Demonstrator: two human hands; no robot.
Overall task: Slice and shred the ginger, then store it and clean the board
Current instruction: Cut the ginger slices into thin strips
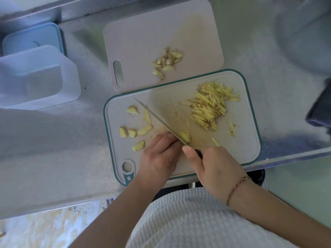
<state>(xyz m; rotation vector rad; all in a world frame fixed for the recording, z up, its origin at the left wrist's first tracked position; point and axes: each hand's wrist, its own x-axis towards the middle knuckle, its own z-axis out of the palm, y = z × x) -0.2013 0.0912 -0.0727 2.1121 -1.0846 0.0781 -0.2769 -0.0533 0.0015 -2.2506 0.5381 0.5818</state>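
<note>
Ginger stack [184, 137] lies flat under the left grip [159, 154]'s curled fingers; right grip [213, 169] clasps the knife [157, 119].

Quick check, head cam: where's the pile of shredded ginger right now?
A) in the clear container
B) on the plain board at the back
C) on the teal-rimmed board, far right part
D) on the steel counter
C: the shredded ginger lies on the teal-rimmed board, toward its far right, beyond the knife; the clear container holds none of it.
</note>
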